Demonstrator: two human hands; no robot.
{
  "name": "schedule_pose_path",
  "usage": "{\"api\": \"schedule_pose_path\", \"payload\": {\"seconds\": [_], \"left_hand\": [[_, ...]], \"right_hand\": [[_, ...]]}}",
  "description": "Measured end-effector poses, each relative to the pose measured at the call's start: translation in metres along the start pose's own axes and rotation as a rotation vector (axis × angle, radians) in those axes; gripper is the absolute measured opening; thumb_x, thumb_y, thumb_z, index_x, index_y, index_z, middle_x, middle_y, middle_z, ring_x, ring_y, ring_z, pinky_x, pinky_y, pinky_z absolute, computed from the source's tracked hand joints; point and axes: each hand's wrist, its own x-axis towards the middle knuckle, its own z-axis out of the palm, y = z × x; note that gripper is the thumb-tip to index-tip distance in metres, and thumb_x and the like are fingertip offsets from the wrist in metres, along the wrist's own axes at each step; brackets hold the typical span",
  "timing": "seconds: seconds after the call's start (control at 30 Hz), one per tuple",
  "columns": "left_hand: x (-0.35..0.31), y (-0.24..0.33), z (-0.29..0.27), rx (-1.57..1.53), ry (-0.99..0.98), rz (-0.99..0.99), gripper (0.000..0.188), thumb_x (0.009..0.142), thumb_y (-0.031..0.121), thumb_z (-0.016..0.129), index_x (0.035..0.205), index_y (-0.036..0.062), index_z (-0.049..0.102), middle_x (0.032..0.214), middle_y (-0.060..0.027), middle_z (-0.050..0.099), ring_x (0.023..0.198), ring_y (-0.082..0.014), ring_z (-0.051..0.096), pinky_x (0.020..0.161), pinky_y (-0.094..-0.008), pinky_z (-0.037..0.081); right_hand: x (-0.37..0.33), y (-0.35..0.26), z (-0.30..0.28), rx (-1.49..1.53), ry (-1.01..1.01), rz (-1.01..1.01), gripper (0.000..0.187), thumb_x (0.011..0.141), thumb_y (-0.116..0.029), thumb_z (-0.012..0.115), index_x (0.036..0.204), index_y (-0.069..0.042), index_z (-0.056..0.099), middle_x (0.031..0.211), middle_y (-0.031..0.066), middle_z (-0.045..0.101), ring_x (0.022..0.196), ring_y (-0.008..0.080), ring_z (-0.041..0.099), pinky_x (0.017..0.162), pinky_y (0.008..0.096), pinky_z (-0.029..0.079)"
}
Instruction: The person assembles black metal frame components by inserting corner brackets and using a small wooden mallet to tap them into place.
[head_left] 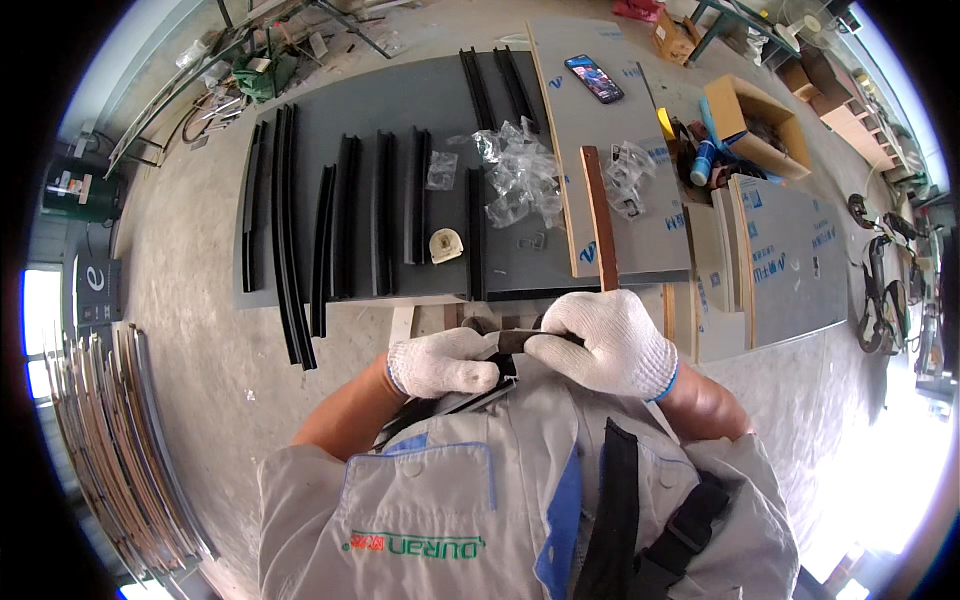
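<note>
White knit gloves cover both hands, which meet in front of my chest. A small dark flat piece (515, 341) bridges the gap between them. My right hand (605, 345) is closed, its fingers pinching the right end of this piece. My left hand (445, 362) is closed too, its fingertips at the piece's left end. Under the left hand a black profile strip (490, 394) with pale edges runs down against my jacket; whether the fingers grip it is hidden. A reddish-brown strip (598, 215) stretches over a grey board, its near end disappearing behind my right hand.
Several black profile strips (383, 212) lie on the dark table (300, 150). Clear plastic bags (522, 172), a cream rounded part (446, 246) and a phone (594, 79) lie farther back. An open carton (757, 125) and leaning boards (795, 265) are at right; long strips (115, 430) stand left.
</note>
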Motion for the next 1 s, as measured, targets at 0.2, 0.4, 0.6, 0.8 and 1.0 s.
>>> {"api": "schedule_pose_path", "payload": {"seconds": [0.2,0.4,0.6,0.8,1.0], "left_hand": [[-0.005,0.034,0.024,0.380,0.178,-0.033,0.058,0.098,0.055,0.074,0.094,-0.0029,0.071,0.073,-0.0112,0.063,0.070,-0.0185,0.059,0.065,-0.0382,0.050],[-0.015,0.046,0.023,0.481,0.163,0.030,0.026,0.097,0.024,0.074,0.108,-0.0001,0.074,0.091,-0.0136,0.077,0.083,-0.0201,0.072,0.079,-0.0356,0.057],[-0.013,0.052,0.007,0.845,0.888,0.530,0.026,0.082,-0.007,0.062,0.106,0.0015,0.068,0.099,-0.0189,0.073,0.089,-0.0343,0.075,0.082,-0.0388,0.059],[-0.005,0.085,-0.009,0.044,0.828,1.297,0.046,0.113,0.045,0.045,0.093,0.0052,0.056,0.074,-0.0120,0.060,0.059,-0.0241,0.059,0.052,-0.0361,0.052],[-0.024,0.104,-0.050,-0.411,0.965,1.272,0.043,0.113,0.041,0.043,0.086,0.0098,0.056,0.065,-0.0053,0.048,0.056,-0.0197,0.046,0.049,-0.0329,0.038]], "right_hand": [[-0.004,-0.011,-0.015,-0.095,-0.102,0.109,0.033,0.093,-0.035,0.075,0.078,-0.006,0.071,0.071,0.0169,0.069,0.067,0.0349,0.072,0.060,0.0441,0.054],[-0.017,0.029,-0.009,-0.005,-0.195,0.330,0.037,0.095,-0.036,0.071,0.083,-0.002,0.073,0.073,0.0172,0.069,0.068,0.0333,0.071,0.065,0.0406,0.055],[-0.010,0.026,0.002,0.381,-0.005,0.524,0.035,0.085,-0.030,0.086,0.091,0.003,0.073,0.077,0.0136,0.067,0.074,0.0107,0.058,0.068,0.0341,0.052],[0.006,0.042,0.043,0.087,0.215,-0.142,0.046,0.079,-0.025,0.088,0.118,-0.004,0.075,0.115,0.0147,0.076,0.093,0.0332,0.077,0.084,0.0390,0.062],[0.003,0.026,0.034,-0.151,0.237,-0.260,0.038,0.079,-0.021,0.084,0.112,-0.004,0.076,0.095,0.0118,0.077,0.076,0.0334,0.073,0.070,0.0384,0.059]]}}
